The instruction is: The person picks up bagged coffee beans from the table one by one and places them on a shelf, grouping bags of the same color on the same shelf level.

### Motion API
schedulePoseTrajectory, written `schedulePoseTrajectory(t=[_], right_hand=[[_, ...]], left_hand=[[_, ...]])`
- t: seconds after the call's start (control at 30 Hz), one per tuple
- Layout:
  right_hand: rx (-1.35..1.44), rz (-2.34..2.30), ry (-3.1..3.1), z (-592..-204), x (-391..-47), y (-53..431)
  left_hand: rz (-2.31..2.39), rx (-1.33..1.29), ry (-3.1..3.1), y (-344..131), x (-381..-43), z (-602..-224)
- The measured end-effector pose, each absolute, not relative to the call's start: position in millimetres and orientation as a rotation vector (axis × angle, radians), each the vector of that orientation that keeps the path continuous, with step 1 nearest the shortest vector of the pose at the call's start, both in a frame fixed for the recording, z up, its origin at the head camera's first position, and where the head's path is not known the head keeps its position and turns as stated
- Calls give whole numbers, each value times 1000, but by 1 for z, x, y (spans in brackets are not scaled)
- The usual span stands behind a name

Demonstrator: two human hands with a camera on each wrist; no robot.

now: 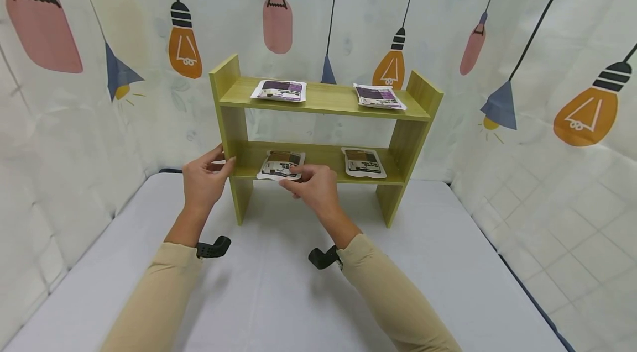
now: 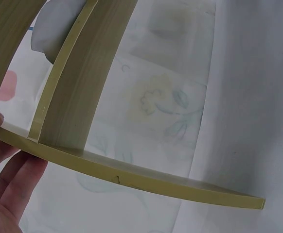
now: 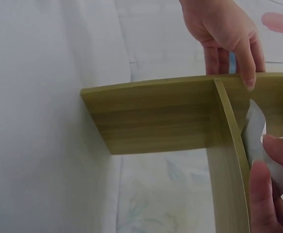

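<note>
A small yellow-green wooden shelf rack point(image 1: 323, 103) with two boards stands on the table. My left hand point(image 1: 204, 178) grips the front edge of its left side panel, thumb inside and fingers outside, as the right wrist view shows. At the left of the lower board lies a white-edged pouch point(image 1: 273, 163) with a brown and cream label. My right hand point(image 1: 318, 189) pinches this pouch's near edge between thumb and fingers. In the right wrist view the pouch point(image 3: 255, 131) is slightly bent and juts over the board's front edge.
A second brown-labelled pouch point(image 1: 364, 163) lies on the lower board's right. Above, the top board bears two purple-labelled pouches, a left one point(image 1: 280, 90) and a right one point(image 1: 379, 96). The table's white cloth point(image 1: 278, 285) extends in front; a lamp-patterned curtain point(image 1: 318, 20) hangs behind.
</note>
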State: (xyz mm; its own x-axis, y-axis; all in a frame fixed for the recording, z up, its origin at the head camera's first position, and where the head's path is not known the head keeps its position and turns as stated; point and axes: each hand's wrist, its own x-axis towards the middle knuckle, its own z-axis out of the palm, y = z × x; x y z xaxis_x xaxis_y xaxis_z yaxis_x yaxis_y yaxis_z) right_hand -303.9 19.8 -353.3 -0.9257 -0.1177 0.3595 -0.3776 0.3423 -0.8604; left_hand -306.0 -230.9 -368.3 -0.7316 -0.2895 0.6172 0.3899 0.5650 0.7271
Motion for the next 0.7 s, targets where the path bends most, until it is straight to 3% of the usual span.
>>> schedulePoseTrajectory(t=[0.7], right_hand=[[456,1653,-2343,-353,-315,15]], left_hand=[[-1218,-88,-2075,-231,-305,-368]])
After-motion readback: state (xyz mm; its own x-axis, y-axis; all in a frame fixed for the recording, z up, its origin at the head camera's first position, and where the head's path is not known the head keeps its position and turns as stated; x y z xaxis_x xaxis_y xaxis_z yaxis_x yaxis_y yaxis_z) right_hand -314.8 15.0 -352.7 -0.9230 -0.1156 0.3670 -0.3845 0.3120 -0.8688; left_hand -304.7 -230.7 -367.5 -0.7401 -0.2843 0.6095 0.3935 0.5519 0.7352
